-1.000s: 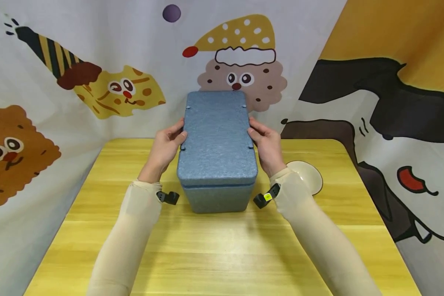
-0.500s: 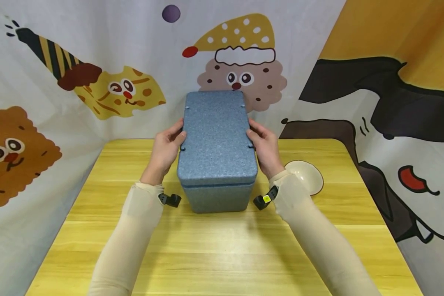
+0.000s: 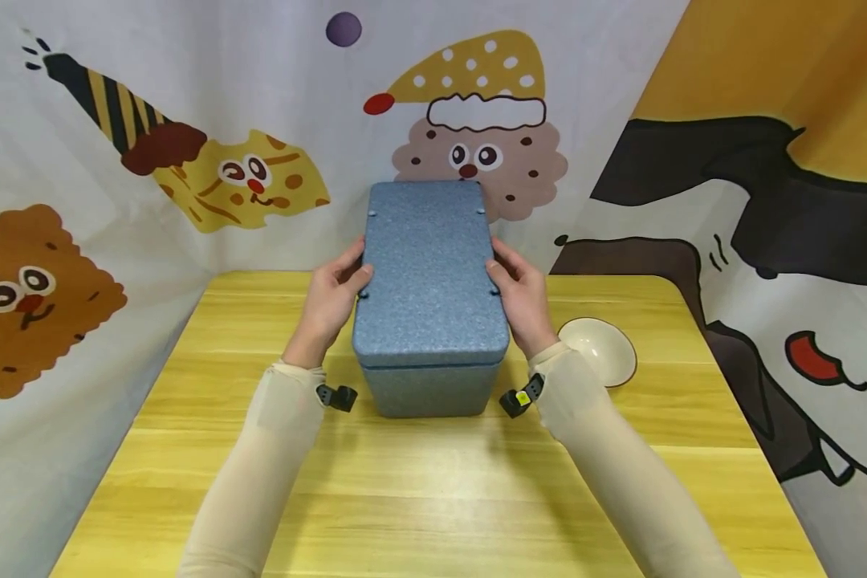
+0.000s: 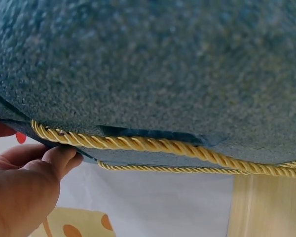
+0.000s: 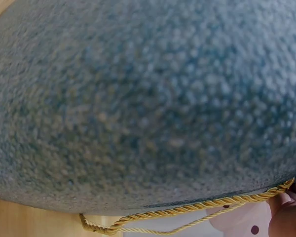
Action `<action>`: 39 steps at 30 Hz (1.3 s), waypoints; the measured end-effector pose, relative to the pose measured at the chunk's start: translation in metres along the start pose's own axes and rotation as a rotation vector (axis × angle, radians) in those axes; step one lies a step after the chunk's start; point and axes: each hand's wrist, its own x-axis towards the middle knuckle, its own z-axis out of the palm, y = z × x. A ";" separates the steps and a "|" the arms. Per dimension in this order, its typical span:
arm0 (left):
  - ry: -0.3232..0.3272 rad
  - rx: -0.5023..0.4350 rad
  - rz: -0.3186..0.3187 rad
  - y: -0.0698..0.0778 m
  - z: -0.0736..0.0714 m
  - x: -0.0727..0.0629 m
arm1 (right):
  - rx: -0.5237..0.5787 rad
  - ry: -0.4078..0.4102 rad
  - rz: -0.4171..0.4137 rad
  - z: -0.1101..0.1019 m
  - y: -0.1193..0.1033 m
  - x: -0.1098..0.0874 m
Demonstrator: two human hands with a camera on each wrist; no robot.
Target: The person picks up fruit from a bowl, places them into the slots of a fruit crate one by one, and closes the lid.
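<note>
A blue-grey foam box (image 3: 433, 393) stands on the wooden table, its lid (image 3: 429, 273) seated on top. At the lid's left edge my left hand (image 3: 323, 309) grips, thumb near the upper edge and fingers further back along the side. My right hand (image 3: 526, 303) holds the opposite edge in the same way. A twisted gold rope (image 4: 138, 143) hangs along the box side in the left wrist view, close to the left fingertips. In the right wrist view another gold rope (image 5: 202, 205) runs towards the right fingers, most of which are out of frame.
A cream bowl (image 3: 600, 351) with a dark rim sits right of the box, partly hidden behind the right sleeve. The wooden table (image 3: 433, 498) reaches back to a cloth backdrop (image 3: 260, 48) printed with cartoon figures.
The head view has shifted slightly, so the whole scene sits a little further right. Both hands stay on the lid, and the box stays put.
</note>
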 end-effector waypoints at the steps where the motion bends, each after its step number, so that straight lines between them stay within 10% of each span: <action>1: 0.002 0.007 -0.001 0.000 0.000 0.000 | -0.007 0.000 -0.006 0.000 0.000 0.000; 33: 0.034 -0.038 -0.068 -0.003 0.005 0.000 | -0.071 0.007 0.025 -0.003 0.005 -0.002; 39: 0.014 0.111 -0.070 -0.008 -0.005 -0.006 | -0.180 -0.031 0.000 -0.020 0.005 0.001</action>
